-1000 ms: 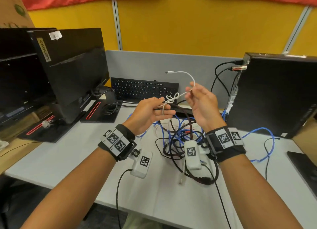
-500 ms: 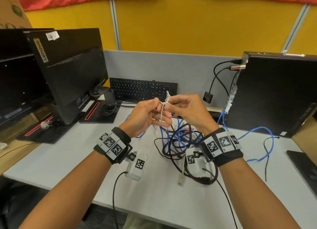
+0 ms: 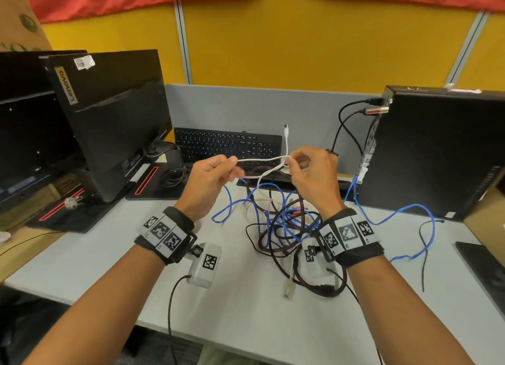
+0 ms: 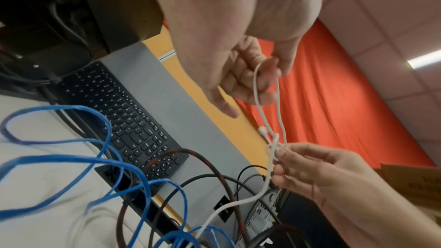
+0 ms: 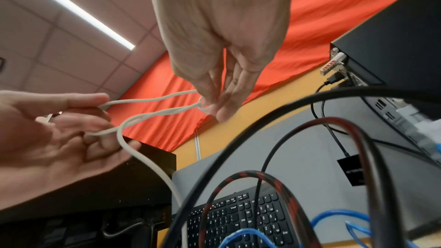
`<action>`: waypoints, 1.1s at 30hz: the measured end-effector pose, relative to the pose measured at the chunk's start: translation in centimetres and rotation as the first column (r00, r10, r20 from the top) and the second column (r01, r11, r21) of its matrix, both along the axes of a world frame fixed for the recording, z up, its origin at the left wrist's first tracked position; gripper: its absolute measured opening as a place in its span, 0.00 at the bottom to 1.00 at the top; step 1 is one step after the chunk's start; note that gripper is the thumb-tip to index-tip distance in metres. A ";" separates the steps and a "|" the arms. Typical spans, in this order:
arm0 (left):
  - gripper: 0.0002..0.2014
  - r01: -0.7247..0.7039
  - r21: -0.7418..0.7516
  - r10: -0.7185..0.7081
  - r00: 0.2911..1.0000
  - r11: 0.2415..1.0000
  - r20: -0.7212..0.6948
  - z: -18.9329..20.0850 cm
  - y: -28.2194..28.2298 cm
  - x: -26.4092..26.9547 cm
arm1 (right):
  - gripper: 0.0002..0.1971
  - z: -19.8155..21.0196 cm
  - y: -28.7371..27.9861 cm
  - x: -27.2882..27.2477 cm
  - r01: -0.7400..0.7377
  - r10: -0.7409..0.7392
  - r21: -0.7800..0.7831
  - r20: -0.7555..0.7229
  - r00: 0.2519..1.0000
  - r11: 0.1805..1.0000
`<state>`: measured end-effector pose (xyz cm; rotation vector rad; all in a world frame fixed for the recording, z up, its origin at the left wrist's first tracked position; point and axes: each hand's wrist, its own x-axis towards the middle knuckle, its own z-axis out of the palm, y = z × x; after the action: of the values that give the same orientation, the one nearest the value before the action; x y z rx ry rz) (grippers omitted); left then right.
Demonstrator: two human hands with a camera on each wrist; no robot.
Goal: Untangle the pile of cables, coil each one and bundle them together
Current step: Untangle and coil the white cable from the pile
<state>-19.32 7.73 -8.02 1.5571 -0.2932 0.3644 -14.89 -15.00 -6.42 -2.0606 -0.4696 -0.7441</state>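
A thin white cable point(image 3: 259, 160) is stretched in the air between my two hands, above the tangled pile point(image 3: 278, 228) of blue, black and red-black braided cables on the desk. My left hand point(image 3: 232, 164) pinches a doubled loop of the white cable point(image 4: 259, 90). My right hand point(image 3: 293, 163) pinches a small knot point(image 5: 203, 106) in it between thumb and fingertips point(image 4: 282, 153). The white plug end point(image 3: 286, 127) sticks up above the right hand. The rest of the white cable point(image 4: 238, 203) drops into the pile.
A black keyboard point(image 3: 226, 146) leans against the grey partition behind the hands. A monitor point(image 3: 117, 119) stands at the left, a black computer tower point(image 3: 442, 151) with plugged cables at the right. A blue cable point(image 3: 410, 209) trails right across the grey desk point(image 3: 95, 255).
The hands, close together half a second ago, have drawn apart, pulling the white cable taut between them. The plug end now points up by the right hand.
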 end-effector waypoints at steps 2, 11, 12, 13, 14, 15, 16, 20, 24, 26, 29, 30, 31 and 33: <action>0.21 -0.022 0.007 0.022 1.000 1.000 0.005 0.0 -0.1 -0.1 | 0.03 0.1 0.0 0.1 0.009 -0.009 -0.020 0.019 1.000 1.000; 0.18 -0.380 0.223 0.358 0.924 0.898 0.136 1.1 0.7 1.0 | 0.03 0.2 0.4 -0.3 -0.237 0.332 0.372 -0.216 0.918 0.897; 0.18 -0.379 0.233 0.358 0.925 0.896 0.130 1.0 0.7 0.9 | 0.03 0.3 0.4 -0.4 -0.272 0.406 0.454 -0.228 0.885 0.848; 0.17 -0.381 0.245 0.359 0.924 0.892 0.129 1.0 0.8 0.9 | 0.03 0.5 0.5 -0.5 -0.297 0.452 0.502 -0.221 0.864 0.812; 0.17 -0.385 0.257 0.363 0.922 0.886 0.132 0.9 0.7 1.0 | 0.02 0.6 0.5 -0.6 -0.315 0.478 0.528 -0.204 0.855 0.789; 0.17 -0.393 0.265 0.370 0.919 0.881 0.134 0.9 0.6 1.0 | 0.01 0.7 0.6 -0.7 -0.326 0.489 0.543 -0.185 0.852 0.774; 0.17 -0.397 0.266 0.376 0.918 0.878 0.129 0.8 0.4 1.1 | 0.02 0.8 0.7 -0.7 -0.331 0.490 0.550 -0.169 0.855 0.767; 0.16 -0.345 0.213 0.343 0.938 0.914 0.052 0.2 0.4 1.6 | 0.03 1.0 0.7 -0.8 -0.339 0.472 0.527 -0.139 0.870 0.779; 0.16 -0.336 0.192 0.336 0.941 0.922 0.032 -0.1 0.3 1.8 | 0.02 1.2 0.4 -1.2 -0.437 0.537 0.447 -0.121 0.835 0.780; 0.16 -0.354 0.190 0.350 0.935 0.916 0.059 0.2 0.1 1.9 | 0.02 1.3 0.3 -1.3 -0.475 0.588 0.476 -0.114 0.801 0.740; 0.17 -0.354 0.212 0.335 0.935 0.911 0.119 0.7 0.2 1.8 | 0.04 1.5 -0.1 -1.2 -0.454 0.591 0.541 -0.102 0.800 0.708; 0.17 -0.343 0.215 0.323 0.938 0.914 0.125 0.8 0.3 1.8 | 0.05 1.5 -0.2 -1.2 -0.441 0.578 0.546 -0.100 0.810 0.712; 0.16 -0.334 0.213 0.313 0.941 0.918 0.126 0.9 0.5 1.7 | 0.05 1.5 -0.2 -1.2 -0.438 0.574 0.544 -0.102 0.812 0.716; 0.16 -0.332 0.194 0.311 0.942 0.923 0.128 0.8 0.7 1.7 | 0.06 1.5 -0.2 -1.3 -0.460 0.602 0.536 -0.117 0.790 0.708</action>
<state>-17.59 8.39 -7.27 1.8071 -0.1507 0.6846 -16.18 -15.23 -4.94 -1.4072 -0.6124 -0.1646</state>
